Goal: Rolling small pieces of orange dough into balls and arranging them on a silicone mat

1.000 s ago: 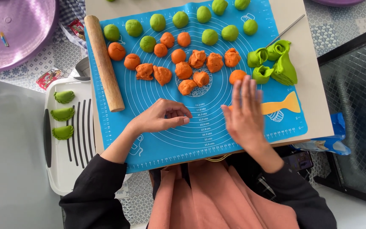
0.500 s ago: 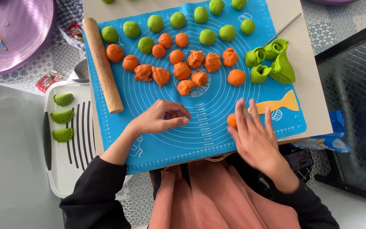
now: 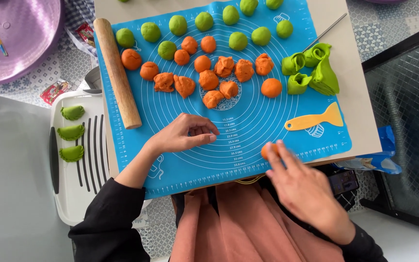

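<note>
A person in black sleeves works dough on a blue silicone mat (image 3: 180, 167) that covers most of a small tabletop (image 3: 360, 131), seen from above. The right hand (image 3: 299, 187) sits at the mat's near edge, its fingertips curled round a smooth orange dough ball (image 3: 269, 150), which lies on the mat's lower right part, just inside the printed ruler border. The left hand (image 3: 183, 136) rests on the mat near its middle, fingers bent with thumb and fingertips pinched close together; whether anything is held between them cannot be told.

The lower half of the mat is bare between the two hands, while the far half is crowded. A wooden rolling pin (image 3: 117, 73) lies along the mat's left edge. At the right edge sit a flat yellow plastic scraper (image 3: 314, 121) and a cluster of folded green dough pieces (image 3: 314, 73), with a thin metal rod (image 3: 323, 33) slanting off toward the tabletop's corner.

On the far half lie about ten smooth green balls (image 3: 178, 24) in a loose row and six smooth orange balls (image 3: 271, 87), besides the one in hand. Seven rough, torn orange lumps (image 3: 224, 65) lie bunched at the mat's centre.

Left of the tabletop, a white slotted tray (image 3: 81, 194) carries three green crescent dumplings (image 3: 71, 132) with crimped edges. A purple basin (image 3: 18, 34) sits on the patterned floor (image 3: 30, 90) beyond it.
</note>
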